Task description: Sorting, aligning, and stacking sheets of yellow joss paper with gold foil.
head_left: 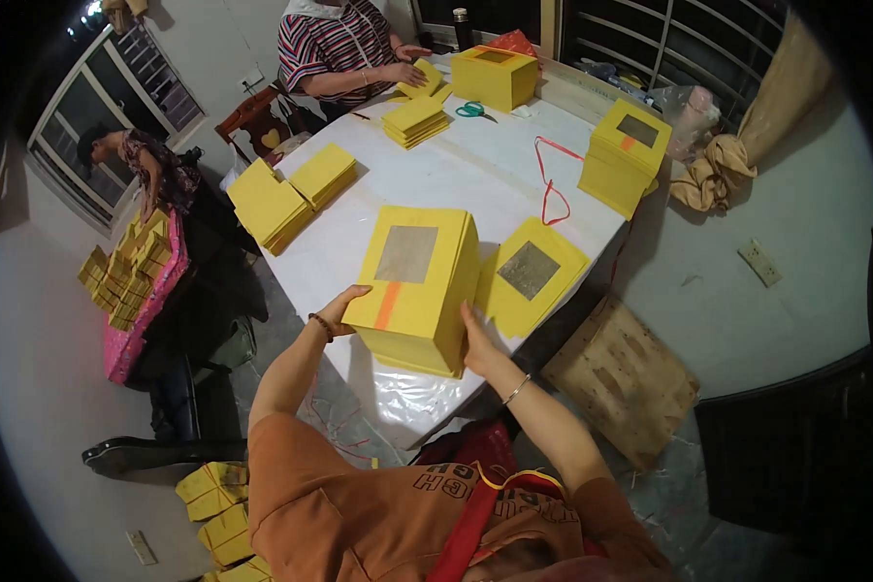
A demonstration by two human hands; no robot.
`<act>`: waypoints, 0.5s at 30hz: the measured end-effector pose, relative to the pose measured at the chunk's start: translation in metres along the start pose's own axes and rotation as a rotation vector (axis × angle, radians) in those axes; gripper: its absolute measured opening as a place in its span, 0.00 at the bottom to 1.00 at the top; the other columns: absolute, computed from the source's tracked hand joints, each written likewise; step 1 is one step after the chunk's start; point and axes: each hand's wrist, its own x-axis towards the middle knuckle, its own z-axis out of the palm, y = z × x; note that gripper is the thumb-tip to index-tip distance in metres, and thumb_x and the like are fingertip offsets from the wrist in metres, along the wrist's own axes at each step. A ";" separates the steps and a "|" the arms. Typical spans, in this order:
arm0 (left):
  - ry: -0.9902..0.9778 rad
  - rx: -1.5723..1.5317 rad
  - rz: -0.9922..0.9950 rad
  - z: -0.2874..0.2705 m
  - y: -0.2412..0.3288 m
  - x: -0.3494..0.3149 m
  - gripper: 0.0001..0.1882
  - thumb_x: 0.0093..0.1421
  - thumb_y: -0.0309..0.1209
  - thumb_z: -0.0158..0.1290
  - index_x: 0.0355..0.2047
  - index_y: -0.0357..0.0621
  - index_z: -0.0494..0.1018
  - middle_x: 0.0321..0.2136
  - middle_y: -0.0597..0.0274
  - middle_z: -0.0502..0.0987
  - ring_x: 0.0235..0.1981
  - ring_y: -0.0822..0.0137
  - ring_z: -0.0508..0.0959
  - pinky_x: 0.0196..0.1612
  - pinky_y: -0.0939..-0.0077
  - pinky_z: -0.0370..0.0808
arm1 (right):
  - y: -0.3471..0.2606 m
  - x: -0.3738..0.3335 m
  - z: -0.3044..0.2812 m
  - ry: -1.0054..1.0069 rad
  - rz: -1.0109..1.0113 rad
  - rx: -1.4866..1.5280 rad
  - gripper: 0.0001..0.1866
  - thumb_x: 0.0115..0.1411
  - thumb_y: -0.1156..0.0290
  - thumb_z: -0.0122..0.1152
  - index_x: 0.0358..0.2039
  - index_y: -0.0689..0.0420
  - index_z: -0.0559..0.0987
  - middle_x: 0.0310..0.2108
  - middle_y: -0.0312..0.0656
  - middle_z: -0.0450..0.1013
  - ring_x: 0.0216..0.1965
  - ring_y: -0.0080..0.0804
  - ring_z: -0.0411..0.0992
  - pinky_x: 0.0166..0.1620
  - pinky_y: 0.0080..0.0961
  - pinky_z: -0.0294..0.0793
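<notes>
Contents of the white, plastic-covered rectangular table [422, 179], left to right:
- Left edge: flat yellow paper stacks [270, 209], side by side.
- Left hand [339, 310], beaded bracelet at wrist: grip set against the block's left side, thumb at its top edge.
- Tall yellow paper block with silver square and orange stripe [412, 296]: near end, pressed between both hands; base contact unclear.
- Right hand [478, 343]: grip against the block's right side.
- Low yellow paper stack with silver square [509, 303]: just beside, at right edge.
- Thin red cord [550, 182]: near right edge.
- Second tall yellow block [611, 170]: far right corner.

Risks: uneven hand pressure could let sheets slip; a rightward swing could knock the low stack off.
</notes>
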 end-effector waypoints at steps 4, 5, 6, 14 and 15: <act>-0.068 -0.022 0.003 -0.006 0.000 -0.003 0.27 0.56 0.43 0.48 0.52 0.41 0.62 0.47 0.58 0.70 0.47 0.63 0.72 0.52 0.66 0.68 | -0.005 -0.005 0.017 0.038 -0.070 -0.061 0.47 0.49 0.35 0.50 0.62 0.46 0.48 0.62 0.34 0.47 0.62 0.32 0.46 0.59 0.37 0.53; -0.063 0.005 0.012 -0.004 -0.002 -0.003 0.27 0.55 0.43 0.48 0.52 0.41 0.62 0.47 0.58 0.71 0.47 0.64 0.72 0.52 0.66 0.68 | -0.004 -0.008 0.019 0.060 -0.065 -0.064 0.47 0.49 0.35 0.50 0.62 0.46 0.48 0.62 0.34 0.48 0.62 0.32 0.47 0.59 0.37 0.53; -0.058 0.031 0.023 -0.002 -0.002 -0.004 0.27 0.55 0.44 0.48 0.52 0.41 0.62 0.47 0.58 0.71 0.47 0.64 0.72 0.52 0.66 0.68 | -0.005 -0.010 0.020 0.082 -0.058 -0.069 0.46 0.49 0.35 0.50 0.62 0.46 0.48 0.61 0.34 0.49 0.61 0.33 0.48 0.58 0.37 0.54; -0.041 0.084 -0.020 0.007 -0.001 -0.007 0.28 0.56 0.47 0.47 0.52 0.42 0.62 0.47 0.58 0.70 0.47 0.65 0.72 0.51 0.66 0.68 | 0.000 -0.010 0.024 0.160 -0.131 -0.026 0.40 0.54 0.43 0.52 0.59 0.52 0.53 0.55 0.38 0.58 0.55 0.29 0.58 0.54 0.27 0.60; -0.083 0.064 -0.009 0.005 -0.002 -0.007 0.28 0.56 0.47 0.47 0.52 0.43 0.62 0.47 0.59 0.70 0.47 0.65 0.72 0.51 0.67 0.68 | 0.001 -0.007 0.022 0.149 -0.126 -0.017 0.39 0.54 0.43 0.52 0.59 0.52 0.54 0.55 0.38 0.58 0.55 0.29 0.58 0.54 0.28 0.61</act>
